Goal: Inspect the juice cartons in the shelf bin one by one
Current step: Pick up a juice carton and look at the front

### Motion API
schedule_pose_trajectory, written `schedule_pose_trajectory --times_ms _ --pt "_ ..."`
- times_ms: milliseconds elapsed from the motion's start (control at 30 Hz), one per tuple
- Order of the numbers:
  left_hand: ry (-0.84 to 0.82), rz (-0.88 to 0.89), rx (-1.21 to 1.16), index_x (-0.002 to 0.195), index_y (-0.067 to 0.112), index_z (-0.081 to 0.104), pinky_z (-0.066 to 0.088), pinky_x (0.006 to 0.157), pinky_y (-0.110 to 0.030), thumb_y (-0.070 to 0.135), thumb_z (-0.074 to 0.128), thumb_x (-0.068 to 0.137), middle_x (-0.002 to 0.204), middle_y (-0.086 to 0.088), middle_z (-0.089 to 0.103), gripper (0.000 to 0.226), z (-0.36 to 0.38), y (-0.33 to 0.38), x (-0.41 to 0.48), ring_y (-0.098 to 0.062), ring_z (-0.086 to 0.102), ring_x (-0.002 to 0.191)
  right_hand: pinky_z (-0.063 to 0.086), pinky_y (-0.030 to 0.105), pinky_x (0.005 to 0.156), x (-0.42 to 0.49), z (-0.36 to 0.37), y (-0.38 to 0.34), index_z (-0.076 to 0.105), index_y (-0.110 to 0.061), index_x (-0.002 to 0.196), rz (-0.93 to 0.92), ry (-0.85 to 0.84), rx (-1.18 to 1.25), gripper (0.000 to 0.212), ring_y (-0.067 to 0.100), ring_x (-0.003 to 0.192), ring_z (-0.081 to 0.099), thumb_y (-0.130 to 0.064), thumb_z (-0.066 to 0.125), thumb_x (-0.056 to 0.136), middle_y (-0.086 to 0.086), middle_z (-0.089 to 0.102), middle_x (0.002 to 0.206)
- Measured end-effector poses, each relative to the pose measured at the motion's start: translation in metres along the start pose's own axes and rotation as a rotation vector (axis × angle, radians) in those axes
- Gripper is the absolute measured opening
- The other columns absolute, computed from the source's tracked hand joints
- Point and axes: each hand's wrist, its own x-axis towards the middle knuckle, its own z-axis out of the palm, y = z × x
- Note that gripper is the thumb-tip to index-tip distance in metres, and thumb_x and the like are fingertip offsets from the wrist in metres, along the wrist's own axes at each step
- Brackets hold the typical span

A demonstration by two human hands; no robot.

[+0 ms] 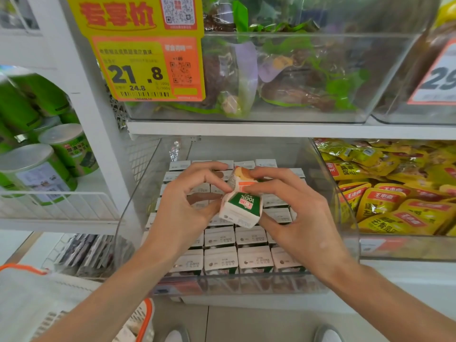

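Note:
A clear plastic shelf bin (345,233) holds several rows of small white juice cartons (251,261) standing upright. One carton (243,206), white with a green "100%" panel, is lifted above the rows and tipped so its print reads upside down. My left hand (187,206) pinches its left side with thumb and fingers. Over on the right side, my right hand (293,208) grips it, fingers curled over the top end. Both forearms reach in over the bin's front wall.
A clear bin of packaged goods (283,77) with a yellow 21.8 price tag (148,65) sits on the shelf above. Yellow snack packets (385,193) fill the bin to the right. Green canisters (42,159) stand at left. An orange-rimmed basket (140,322) is below left.

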Motion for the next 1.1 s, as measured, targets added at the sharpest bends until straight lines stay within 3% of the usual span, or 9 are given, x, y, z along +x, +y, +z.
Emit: schedule_pose_trajectory --times_ms 100,233,367,500,633,767,900,1000,1100 --pt "-0.002 -0.015 0.011 0.100 0.026 0.076 0.058 0.091 -0.023 0.021 0.084 0.077 0.122 0.016 0.071 0.025 -0.001 0.000 0.001 -0.009 0.066 0.120 0.053 0.023 0.105 0.002 -0.001 0.000 0.072 -0.024 0.129 0.188 -0.055 0.175 0.054 0.003 0.125 0.065 -0.010 0.090 0.080 -0.014 0.072 0.129" --pt "-0.073 -0.155 -0.003 0.117 0.029 0.076 0.058 0.100 -0.038 0.047 0.076 0.079 0.117 0.018 0.076 0.042 -0.001 0.001 0.000 -0.006 0.070 0.115 0.061 0.023 0.089 0.009 -0.001 -0.004 0.057 -0.035 0.141 0.633 -0.111 0.647 0.054 0.013 0.107 0.077 -0.030 0.078 0.091 -0.005 0.081 0.112" --pt "-0.168 -0.241 -0.112 0.123 0.021 0.074 0.064 0.083 -0.028 0.038 0.062 0.093 0.116 0.014 0.077 0.037 0.005 0.004 -0.002 -0.007 0.074 0.106 0.060 0.036 0.091 0.014 0.002 0.004 0.059 -0.018 0.141 0.927 -0.156 0.946 0.039 0.026 0.108 0.078 -0.026 0.063 0.103 0.010 0.080 0.115" --pt "-0.158 -0.223 -0.161 0.122 0.022 0.074 0.062 0.088 -0.028 0.036 0.067 0.090 0.119 0.010 0.077 0.035 0.008 0.006 -0.001 -0.009 0.072 0.112 0.064 0.036 0.089 0.017 -0.002 0.008 0.067 -0.007 0.136 1.004 -0.275 1.237 0.040 0.034 0.117 0.074 -0.018 0.058 0.098 0.020 0.075 0.126" --pt "-0.169 -0.167 -0.088 0.119 0.034 0.073 0.059 0.096 -0.032 0.047 0.073 0.084 0.118 0.016 0.074 0.037 0.011 0.010 -0.001 -0.006 0.068 0.116 0.057 0.047 0.104 0.015 -0.005 0.011 0.068 -0.004 0.135 1.034 -0.318 1.455 0.042 0.040 0.131 0.064 -0.017 0.054 0.098 0.026 0.065 0.140" --pt "-0.142 -0.203 0.043 0.133 0.046 0.061 0.054 0.105 -0.034 0.066 0.072 0.073 0.126 0.024 0.066 0.064 0.010 0.009 0.000 0.006 0.059 0.124 0.059 0.045 0.102 0.016 -0.003 0.010 0.062 -0.005 0.140 0.998 -0.305 1.349 0.055 0.037 0.126 0.068 -0.034 0.074 0.094 0.024 0.067 0.138" --pt "-0.282 -0.290 0.032 0.154 0.043 0.043 0.054 0.106 -0.027 0.068 0.075 0.068 0.139 0.024 0.059 0.095 -0.001 0.007 0.001 0.010 0.056 0.127 0.060 0.044 0.101 0.019 0.000 0.007 0.056 -0.008 0.142 0.934 -0.326 1.091 0.063 0.031 0.117 0.074 -0.036 0.080 0.091 0.013 0.075 0.128" --pt "-0.361 -0.263 -0.076 0.155 0.045 0.038 0.056 0.098 -0.021 0.045 0.078 0.080 0.143 0.024 0.057 0.085 -0.015 0.009 0.003 0.008 0.060 0.126 0.053 0.045 0.102 0.021 -0.002 -0.001 0.063 -0.021 0.136 0.774 -0.421 0.881 0.053 0.023 0.119 0.073 -0.035 0.084 0.089 0.000 0.075 0.131" --pt "-0.307 -0.144 0.043 0.148 0.038 0.054 0.058 0.097 -0.026 0.024 0.081 0.085 0.137 0.019 0.065 0.069 -0.030 0.013 0.005 -0.001 0.064 0.124 0.052 0.033 0.098 0.023 0.003 -0.011 0.070 -0.035 0.130 0.614 -0.461 0.728 0.042 0.010 0.123 0.069 -0.035 0.083 0.090 -0.014 0.071 0.133"
